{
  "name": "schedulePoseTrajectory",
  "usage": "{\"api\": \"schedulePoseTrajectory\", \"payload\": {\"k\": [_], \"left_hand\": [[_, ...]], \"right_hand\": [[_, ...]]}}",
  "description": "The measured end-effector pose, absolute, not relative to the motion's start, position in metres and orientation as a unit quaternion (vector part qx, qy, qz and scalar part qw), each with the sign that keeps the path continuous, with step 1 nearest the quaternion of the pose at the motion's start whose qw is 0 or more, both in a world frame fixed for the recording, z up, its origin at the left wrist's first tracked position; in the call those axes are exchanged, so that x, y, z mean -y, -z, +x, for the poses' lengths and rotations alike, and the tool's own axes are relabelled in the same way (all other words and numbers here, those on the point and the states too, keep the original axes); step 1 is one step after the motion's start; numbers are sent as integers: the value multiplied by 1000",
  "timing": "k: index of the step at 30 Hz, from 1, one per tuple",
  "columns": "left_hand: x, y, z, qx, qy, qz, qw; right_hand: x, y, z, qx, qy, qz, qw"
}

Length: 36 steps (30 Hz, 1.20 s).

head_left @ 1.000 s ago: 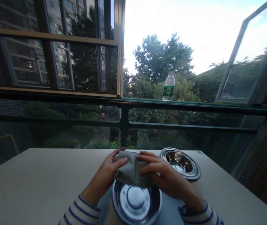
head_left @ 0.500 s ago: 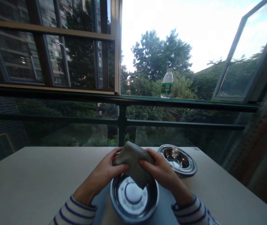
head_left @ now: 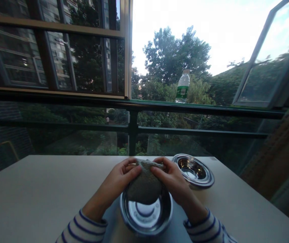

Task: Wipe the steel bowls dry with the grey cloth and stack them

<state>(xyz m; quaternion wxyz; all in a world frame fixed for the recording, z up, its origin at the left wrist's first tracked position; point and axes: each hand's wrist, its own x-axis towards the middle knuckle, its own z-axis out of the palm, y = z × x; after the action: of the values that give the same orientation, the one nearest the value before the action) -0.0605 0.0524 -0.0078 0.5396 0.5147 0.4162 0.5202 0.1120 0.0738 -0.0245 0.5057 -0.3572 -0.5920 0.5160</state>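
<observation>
A grey-green cloth (head_left: 145, 187) hangs between my two hands, its lower part drooping over the far half of a shiny steel bowl (head_left: 146, 229). My left hand (head_left: 120, 179) is closed on the cloth's upper left edge, thumb on top. On the upper right edge, my right hand (head_left: 171, 179) pinches the same cloth between thumb and fingers. The bowl stands upright on the table right below the cloth, and its far rim is partly hidden. Inside the bowl, the visible part of the bottom shows a raised round centre.
Behind my right hand, a wide-rimmed steel bowl (head_left: 193, 171) stands on the white table (head_left: 58, 189). A clear bottle with a green label (head_left: 182, 87) rests on the dark railing (head_left: 159, 106) beyond the table's far edge. A curtain (head_left: 281, 158) hangs at the right.
The cloth was bunched, then turned with a corner pointing up and another down. Now it hangs rounded from its top edge, with both hands still gripping it.
</observation>
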Motion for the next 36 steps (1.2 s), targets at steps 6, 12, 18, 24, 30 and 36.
{"api": "schedulePoseTrajectory", "payload": {"k": [6, 12, 18, 24, 30, 36], "left_hand": [[-51, 5, -57, -436, -529, 536, 493], [-47, 5, -60, -423, -487, 585, 492], [-47, 3, -58, -449, -456, 634, 435], [-54, 17, -82, -592, -529, 521, 313], [-36, 78, -98, -642, -465, 457, 404], [-25, 103, -80, -577, -457, 453, 503]], "right_hand": [[-70, 29, 106, 567, -518, -356, 532], [-67, 29, 105, 548, -540, -342, 539], [-67, 28, 110, 599, -612, -291, 426], [-71, 38, 122, 595, -539, -364, 472], [-61, 55, 145, 606, -416, -446, 511], [-48, 78, 155, 720, -217, -415, 512]]}}
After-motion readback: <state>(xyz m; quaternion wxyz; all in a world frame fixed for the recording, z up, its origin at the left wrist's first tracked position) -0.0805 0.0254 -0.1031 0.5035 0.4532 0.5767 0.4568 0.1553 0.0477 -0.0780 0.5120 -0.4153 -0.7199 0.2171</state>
